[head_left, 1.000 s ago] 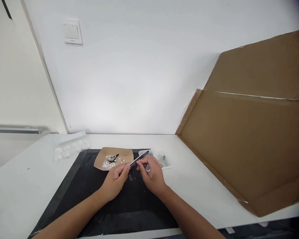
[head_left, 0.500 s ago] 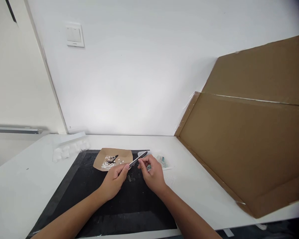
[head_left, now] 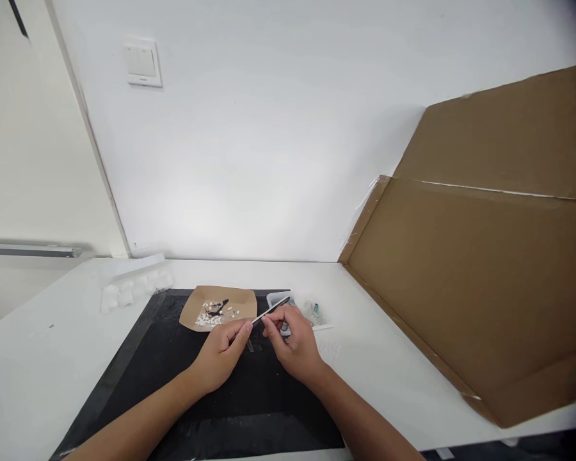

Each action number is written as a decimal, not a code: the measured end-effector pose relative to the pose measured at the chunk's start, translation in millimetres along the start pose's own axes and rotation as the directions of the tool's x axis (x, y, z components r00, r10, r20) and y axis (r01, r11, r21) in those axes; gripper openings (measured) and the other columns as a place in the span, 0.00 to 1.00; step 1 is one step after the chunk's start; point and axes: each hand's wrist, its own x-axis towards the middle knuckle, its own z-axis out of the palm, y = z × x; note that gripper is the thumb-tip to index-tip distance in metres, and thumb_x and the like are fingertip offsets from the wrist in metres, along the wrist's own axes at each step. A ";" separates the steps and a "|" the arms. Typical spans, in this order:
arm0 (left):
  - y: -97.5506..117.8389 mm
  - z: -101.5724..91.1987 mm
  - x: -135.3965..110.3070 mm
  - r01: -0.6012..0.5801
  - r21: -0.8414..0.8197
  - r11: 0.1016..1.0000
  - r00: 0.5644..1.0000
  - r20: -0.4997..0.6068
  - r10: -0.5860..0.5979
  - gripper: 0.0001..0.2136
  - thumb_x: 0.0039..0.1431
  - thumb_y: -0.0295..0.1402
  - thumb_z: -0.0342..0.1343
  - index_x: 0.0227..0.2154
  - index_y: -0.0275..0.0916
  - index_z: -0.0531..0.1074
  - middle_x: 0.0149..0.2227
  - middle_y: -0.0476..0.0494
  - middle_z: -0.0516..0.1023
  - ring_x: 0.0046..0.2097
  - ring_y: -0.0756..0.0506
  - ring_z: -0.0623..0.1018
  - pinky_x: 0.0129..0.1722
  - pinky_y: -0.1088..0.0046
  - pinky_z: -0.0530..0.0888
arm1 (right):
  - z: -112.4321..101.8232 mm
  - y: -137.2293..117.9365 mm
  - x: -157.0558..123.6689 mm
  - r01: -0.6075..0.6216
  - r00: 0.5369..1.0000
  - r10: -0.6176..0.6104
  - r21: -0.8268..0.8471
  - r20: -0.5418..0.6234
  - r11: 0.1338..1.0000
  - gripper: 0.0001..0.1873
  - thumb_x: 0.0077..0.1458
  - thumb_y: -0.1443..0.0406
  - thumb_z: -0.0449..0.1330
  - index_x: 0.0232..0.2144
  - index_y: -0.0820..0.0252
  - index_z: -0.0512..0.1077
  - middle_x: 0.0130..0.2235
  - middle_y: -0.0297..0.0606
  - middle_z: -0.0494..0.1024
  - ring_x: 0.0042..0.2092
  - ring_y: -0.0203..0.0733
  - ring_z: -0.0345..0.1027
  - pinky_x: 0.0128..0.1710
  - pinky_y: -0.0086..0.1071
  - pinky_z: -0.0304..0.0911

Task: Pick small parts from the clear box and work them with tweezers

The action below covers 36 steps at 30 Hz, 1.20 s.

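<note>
Between my hands is a slim black stick with a pale edge [head_left: 277,308], slanting up to the right; its exact kind is unclear. My left hand [head_left: 223,352] pinches the lower end between thumb and fingers. Thumb and fingertips of my right hand [head_left: 292,339] are closed on the stick around its middle. Just behind my left hand lies a brown paper tray [head_left: 194,306], holding small white pieces [head_left: 210,318] and dark scraps [head_left: 218,308]. A clear container [head_left: 274,297] is partly hidden behind the stick and my right hand.
A black mat [head_left: 249,403] covers part of the white table [head_left: 33,358]. Small clear and teal bits [head_left: 315,312] sit right of my right hand. A white moulded tray [head_left: 134,285] stands at back left. A large cardboard panel [head_left: 484,269] borders the right side.
The stick and my right hand have shifted slightly to the right, and my left thumb has slid a little along it. Both hands stay on the stick.
</note>
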 end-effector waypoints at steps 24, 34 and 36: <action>-9.1 0.1 2.5 0.025 0.026 0.999 0.999 -0.022 -0.024 0.22 0.72 0.49 0.47 0.25 0.41 0.66 0.16 0.55 0.61 0.18 0.51 0.63 0.19 0.76 0.59 | 6.8 12.7 -2.5 0.090 0.996 -0.091 -0.213 0.005 0.973 0.10 0.69 0.61 0.57 0.34 0.54 0.72 0.29 0.34 0.79 0.31 0.41 0.72 0.40 0.37 0.62; -11.3 0.0 2.1 0.016 0.022 1.000 1.000 -0.003 -0.016 0.23 0.73 0.48 0.45 0.23 0.41 0.62 0.17 0.56 0.60 0.19 0.52 0.63 0.19 0.76 0.60 | 2.5 19.3 -1.2 -0.004 1.000 0.001 -0.098 -0.028 0.995 0.11 0.70 0.60 0.55 0.35 0.55 0.72 0.31 0.34 0.79 0.30 0.39 0.72 0.33 0.32 0.64; -11.0 -0.4 2.4 0.004 0.017 1.000 1.000 0.001 -0.004 0.22 0.73 0.48 0.45 0.24 0.41 0.62 0.18 0.56 0.61 0.19 0.52 0.63 0.19 0.77 0.59 | 7.6 15.2 -4.8 0.052 0.999 -0.051 -0.102 0.011 0.993 0.11 0.70 0.60 0.55 0.34 0.55 0.72 0.30 0.35 0.79 0.30 0.39 0.72 0.33 0.32 0.64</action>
